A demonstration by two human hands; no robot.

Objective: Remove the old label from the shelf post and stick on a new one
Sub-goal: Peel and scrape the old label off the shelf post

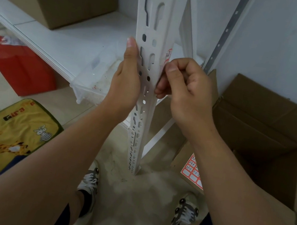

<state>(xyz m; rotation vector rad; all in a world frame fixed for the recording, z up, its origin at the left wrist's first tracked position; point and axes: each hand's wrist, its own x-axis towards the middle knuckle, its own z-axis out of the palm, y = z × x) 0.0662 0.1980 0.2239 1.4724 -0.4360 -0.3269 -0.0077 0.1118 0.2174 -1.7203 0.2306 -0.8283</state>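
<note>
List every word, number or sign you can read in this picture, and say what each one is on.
"2", with an unclear mark before it: on the red-edged label on the white shelf post.
"Gira", then letters too blurred to read: on the yellow giraffe bag.
Handwritten numbers on the sheet of labels on the cardboard box: too small to read.

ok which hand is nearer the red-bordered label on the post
Right. The right hand pinches at the label on the post's right face; the left hand grips the opposite, left edge, apart from it.
</note>
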